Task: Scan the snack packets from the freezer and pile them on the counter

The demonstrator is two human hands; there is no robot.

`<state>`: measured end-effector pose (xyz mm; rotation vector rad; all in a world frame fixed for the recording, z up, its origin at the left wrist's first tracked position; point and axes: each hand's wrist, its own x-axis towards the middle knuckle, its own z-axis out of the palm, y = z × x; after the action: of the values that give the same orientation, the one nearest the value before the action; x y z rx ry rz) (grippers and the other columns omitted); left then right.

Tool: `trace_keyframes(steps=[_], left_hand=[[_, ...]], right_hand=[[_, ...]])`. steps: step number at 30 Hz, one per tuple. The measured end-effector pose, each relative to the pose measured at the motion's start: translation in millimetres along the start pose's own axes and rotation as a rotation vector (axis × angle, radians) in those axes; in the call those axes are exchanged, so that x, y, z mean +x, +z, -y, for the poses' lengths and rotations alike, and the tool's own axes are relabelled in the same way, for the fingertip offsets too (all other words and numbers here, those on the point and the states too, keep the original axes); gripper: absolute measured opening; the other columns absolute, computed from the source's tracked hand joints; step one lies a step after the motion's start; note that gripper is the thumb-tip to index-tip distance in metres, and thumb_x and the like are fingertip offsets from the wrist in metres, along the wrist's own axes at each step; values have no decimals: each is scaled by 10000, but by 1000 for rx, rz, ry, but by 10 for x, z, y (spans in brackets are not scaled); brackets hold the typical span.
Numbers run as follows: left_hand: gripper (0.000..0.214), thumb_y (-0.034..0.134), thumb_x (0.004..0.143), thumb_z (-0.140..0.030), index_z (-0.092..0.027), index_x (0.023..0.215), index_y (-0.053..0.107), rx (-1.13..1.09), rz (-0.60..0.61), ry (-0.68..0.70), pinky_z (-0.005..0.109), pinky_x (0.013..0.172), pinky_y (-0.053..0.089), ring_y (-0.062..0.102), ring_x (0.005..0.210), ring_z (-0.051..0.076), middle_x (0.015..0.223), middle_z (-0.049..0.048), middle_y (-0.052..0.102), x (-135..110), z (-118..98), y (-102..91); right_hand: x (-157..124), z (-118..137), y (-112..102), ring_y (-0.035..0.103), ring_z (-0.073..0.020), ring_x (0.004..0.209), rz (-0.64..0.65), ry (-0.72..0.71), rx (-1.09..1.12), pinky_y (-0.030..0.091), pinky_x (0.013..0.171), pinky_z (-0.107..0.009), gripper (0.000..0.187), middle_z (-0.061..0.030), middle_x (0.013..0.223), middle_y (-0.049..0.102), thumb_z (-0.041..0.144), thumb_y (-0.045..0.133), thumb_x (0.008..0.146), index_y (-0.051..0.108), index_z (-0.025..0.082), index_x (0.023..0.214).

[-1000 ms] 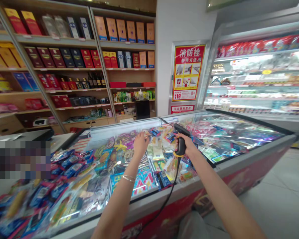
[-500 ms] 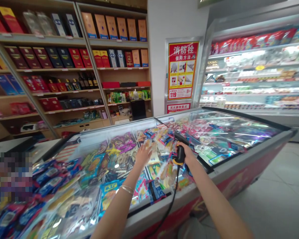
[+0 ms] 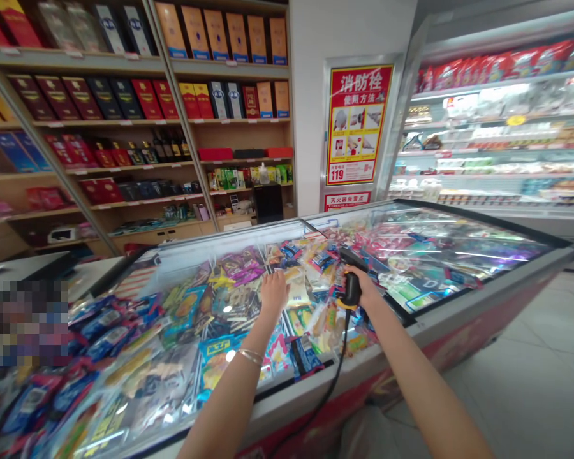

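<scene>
Over the ice cream freezer (image 3: 310, 376) reach both my arms. My right hand (image 3: 366, 287) is wrapped round the handle of a black and yellow barcode scanner (image 3: 352, 294); its dark head points forward over the packs. A black cable (image 3: 342, 357) hangs from its base across the freezer's near rim. My left hand (image 3: 274, 294), palm down with fingers reaching forward and bent a little, holds nothing that I can see. Its fingertips are close to a pale ice cream pack (image 3: 297, 293); whether they touch it I cannot tell. Purple packs (image 3: 243, 268) lie beyond it.
A glass lid (image 3: 440, 248) covers the freezer's right part. Many blue ice cream packs (image 3: 108, 338) are heaped at the left. Behind stand shelves of boxed goods (image 3: 220, 121), a red fire hydrant sign (image 3: 361, 127) and a lit refrigerated shelf (image 3: 497, 153). A counter (image 3: 23, 264) is at the left.
The view has shifted slightly, with the background sliding right and a little up. My left hand's spread fingers have drawn closer together. My right hand keeps its grip on the barcode scanner.
</scene>
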<state>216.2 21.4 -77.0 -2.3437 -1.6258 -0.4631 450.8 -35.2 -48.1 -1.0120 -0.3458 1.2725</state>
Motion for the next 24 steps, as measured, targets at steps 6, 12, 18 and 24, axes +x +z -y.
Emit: trace_keyframes(steps=[6, 12, 18, 24], left_hand=[[352, 376, 901, -106, -126, 1180, 589, -41, 71, -31, 329, 900, 439, 598, 1040, 228, 1070, 148, 637, 33, 31, -18], [358, 369, 928, -173, -156, 1157, 644, -310, 144, -178, 294, 805, 459, 640, 991, 222, 1078, 153, 665, 113, 179, -113], [359, 384, 941, -241, -145, 1089, 697, -396, 93, -227, 260, 760, 462, 670, 930, 219, 977, 137, 720, 145, 499, -423], [349, 426, 921, -265, -142, 1112, 691, -506, -132, -312, 263, 826, 462, 657, 986, 220, 1052, 120, 718, -156, 1222, -709]], right_hand=[[-48, 62, 46, 501, -93, 376, -17, 30, -43, 432, 366, -180, 134, -5, 479, 564, 131, 580, 795, 560, 154, 665], [-290, 213, 181, 475, -79, 381, 16, 10, -34, 428, 372, -176, 122, 7, 500, 556, 128, 607, 766, 546, 160, 665], [-589, 322, 544, 476, -87, 389, 118, -22, -77, 410, 352, -180, 118, 7, 486, 542, 168, 634, 744, 547, 161, 665], [-880, -34, 1177, 483, -78, 399, 300, -18, -138, 427, 376, -176, 85, -1, 520, 569, 148, 661, 703, 579, 146, 682]])
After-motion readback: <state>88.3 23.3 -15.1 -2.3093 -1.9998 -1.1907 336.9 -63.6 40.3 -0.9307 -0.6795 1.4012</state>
